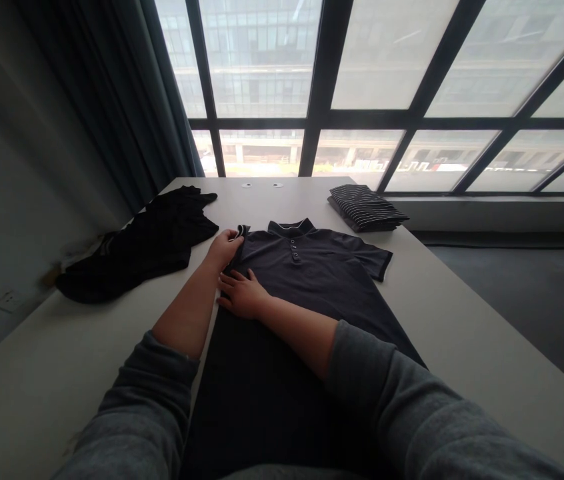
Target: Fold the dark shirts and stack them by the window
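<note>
A dark grey polo shirt (302,293) lies front up on the white table, its collar pointing away from me and its buttoned placket showing. My left hand (226,249) is closed on the cuff of the sleeve at the left, which is turned in toward the shoulder. Just below it, my right hand (245,295) lies flat on the shirt's left side edge with its fingers spread. The other sleeve (375,259) stretches out to the right, with a dark cuff and a thin white trim. The shirt's lower hem is hidden near my body.
Black clothes (147,240) lie in a loose heap along the table's left side. A folded stack with a striped garment (367,205) on top sits at the far right corner. Beyond the white table (462,333) stand large windows, with a dark curtain (127,87) at the left.
</note>
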`<state>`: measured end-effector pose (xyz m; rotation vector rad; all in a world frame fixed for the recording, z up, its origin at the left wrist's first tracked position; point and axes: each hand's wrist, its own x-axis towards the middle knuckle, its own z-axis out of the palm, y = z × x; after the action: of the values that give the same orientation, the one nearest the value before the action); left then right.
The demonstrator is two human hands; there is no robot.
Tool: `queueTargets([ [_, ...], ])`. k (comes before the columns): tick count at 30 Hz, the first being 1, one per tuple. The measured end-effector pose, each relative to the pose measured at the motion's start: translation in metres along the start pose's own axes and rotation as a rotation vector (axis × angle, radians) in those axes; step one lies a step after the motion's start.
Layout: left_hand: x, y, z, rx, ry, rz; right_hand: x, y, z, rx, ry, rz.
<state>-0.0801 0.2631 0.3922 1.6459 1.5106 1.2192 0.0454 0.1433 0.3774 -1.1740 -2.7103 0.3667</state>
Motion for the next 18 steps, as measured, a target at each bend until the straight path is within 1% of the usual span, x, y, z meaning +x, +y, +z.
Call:
queueTargets([
  [3, -0.002, 0.000, 0.003, 0.057, -0.124, 0.010, -0.009, -0.005, -0.001, -0.039, -0.048, -0.119],
  [5, -0.002, -0.001, 0.004, 0.118, -0.177, 0.012, -0.019, -0.006, -0.003, -0.058, -0.063, -0.215],
  [9, -0.003, -0.014, 0.006, 0.332, -0.162, 0.021, -0.041, -0.002, -0.010, -0.064, -0.067, -0.386],
  [11, -0.005, -0.022, 0.007, 0.438, -0.157, 0.035, -0.044, 0.006, -0.017, -0.066, -0.016, -0.403],
  [12, -0.007, -0.027, 0.008, 0.481, -0.164, 0.044, -0.044, 0.012, -0.022, -0.067, 0.024, -0.379],
  [14, -0.008, -0.034, 0.010, 0.552, -0.193, 0.061, -0.037, 0.029, -0.030, -0.066, 0.117, -0.266],
  [16, -0.009, -0.038, 0.011, 0.608, -0.230, 0.073, -0.026, 0.050, -0.036, -0.068, 0.206, -0.090],
  [18, -0.009, -0.040, 0.013, 0.656, -0.269, 0.080, -0.015, 0.072, -0.037, -0.068, 0.224, 0.101],
])
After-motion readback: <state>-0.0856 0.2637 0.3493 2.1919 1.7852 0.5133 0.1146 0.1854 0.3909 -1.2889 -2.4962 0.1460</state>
